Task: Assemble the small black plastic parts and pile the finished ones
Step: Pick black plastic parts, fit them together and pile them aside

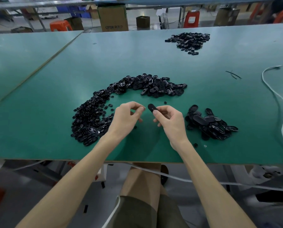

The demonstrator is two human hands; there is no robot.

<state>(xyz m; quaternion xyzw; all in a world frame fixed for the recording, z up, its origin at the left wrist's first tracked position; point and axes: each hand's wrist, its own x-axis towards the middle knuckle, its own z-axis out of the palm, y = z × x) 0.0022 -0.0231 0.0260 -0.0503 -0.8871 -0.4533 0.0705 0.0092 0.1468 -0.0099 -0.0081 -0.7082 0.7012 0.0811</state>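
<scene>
My right hand (169,120) pinches a black oval plastic shell (152,108) between thumb and forefinger, just above the green table (55,76). My left hand (126,116) hovers a little to its left with fingers curled; whether its fingertips pinch a small part I cannot tell. A heap of small round black pieces (89,120) lies left of my left hand. An arc of oval shells (151,85) stretches behind both hands. A pile of black oval parts (209,123) lies right of my right hand.
Another heap of black parts (189,41) sits far back right. A white cable (276,96) snakes along the right side, with thin black strips (233,74) near it. Loose small pieces (195,145) lie near the front edge. Cardboard boxes (112,17) and red stools stand beyond the table.
</scene>
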